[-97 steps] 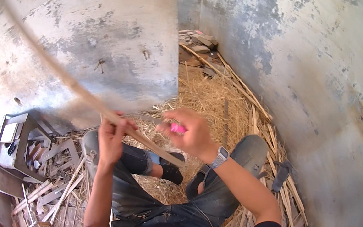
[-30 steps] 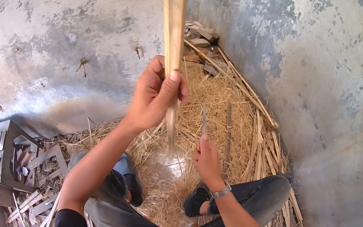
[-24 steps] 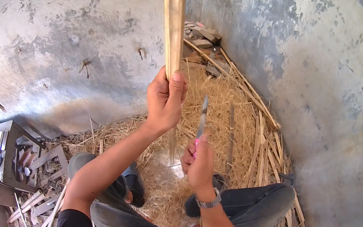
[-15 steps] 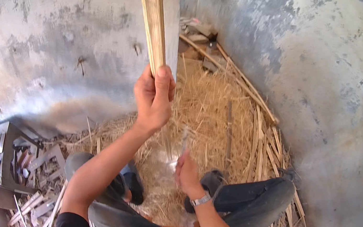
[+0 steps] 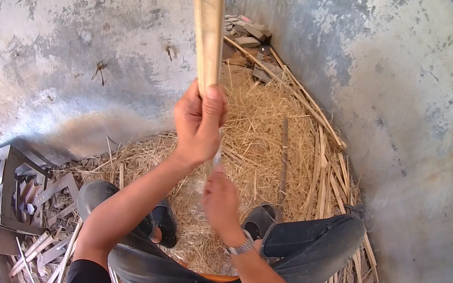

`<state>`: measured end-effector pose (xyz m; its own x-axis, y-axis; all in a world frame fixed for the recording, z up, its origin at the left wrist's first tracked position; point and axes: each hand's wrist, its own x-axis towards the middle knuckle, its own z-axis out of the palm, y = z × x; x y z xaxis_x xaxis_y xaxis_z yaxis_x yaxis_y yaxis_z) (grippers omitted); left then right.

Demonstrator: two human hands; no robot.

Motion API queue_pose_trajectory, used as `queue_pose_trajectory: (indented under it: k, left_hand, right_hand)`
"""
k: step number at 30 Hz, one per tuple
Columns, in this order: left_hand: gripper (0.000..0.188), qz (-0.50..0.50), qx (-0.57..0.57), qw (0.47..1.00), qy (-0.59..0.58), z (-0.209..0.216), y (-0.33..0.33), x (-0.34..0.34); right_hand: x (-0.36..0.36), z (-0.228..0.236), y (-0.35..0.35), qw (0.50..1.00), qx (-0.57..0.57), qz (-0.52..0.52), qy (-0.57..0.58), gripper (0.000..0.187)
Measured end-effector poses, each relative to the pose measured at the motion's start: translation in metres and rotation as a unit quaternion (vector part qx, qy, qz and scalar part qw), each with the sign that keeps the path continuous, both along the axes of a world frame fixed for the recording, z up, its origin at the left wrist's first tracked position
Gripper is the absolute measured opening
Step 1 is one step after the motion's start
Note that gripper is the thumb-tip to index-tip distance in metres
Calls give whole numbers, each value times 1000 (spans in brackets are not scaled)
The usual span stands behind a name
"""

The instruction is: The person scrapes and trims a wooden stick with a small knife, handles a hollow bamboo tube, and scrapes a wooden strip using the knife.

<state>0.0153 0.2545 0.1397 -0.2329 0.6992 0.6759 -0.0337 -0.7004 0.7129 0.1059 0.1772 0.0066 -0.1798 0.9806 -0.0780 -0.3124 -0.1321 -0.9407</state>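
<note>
Raised in front of me, my left hand is closed around the lower end of a pale split bamboo piece. The piece stands nearly upright, its broad, lightly hollowed face turned toward me. Below it, my right hand is wrapped around the handle of what looks like a knife. Only a thin grey blade shows, blurred, reaching up near my left wrist. The handle is hidden by my fingers. A metal watch sits on my right wrist.
Straw-like shavings cover the floor between my feet. Long strips lie along the right wall. At left stand a dark frame and scrap pieces. Stones are piled in the far corner.
My left hand and the bamboo piece have shifted slightly right. My right hand has moved up and left, bringing the blade close to my left wrist.
</note>
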Motion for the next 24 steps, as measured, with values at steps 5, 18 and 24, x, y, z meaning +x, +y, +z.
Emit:
queue_pose_trajectory:
  k: [5, 18, 24]
  left_hand:
    - [37, 25, -11, 999, -36, -5, 9, -22]
    - [25, 73, -19, 994, -78, 0, 25, -44]
    - [21, 181, -61, 977, -92, -6, 42, -49]
  right_hand:
    - [20, -52, 4, 945, -289, 144, -52, 58]
    - [31, -128, -18, 939, -314, 113, -77, 58]
    - [33, -99, -12, 956, -283, 74, 11, 54]
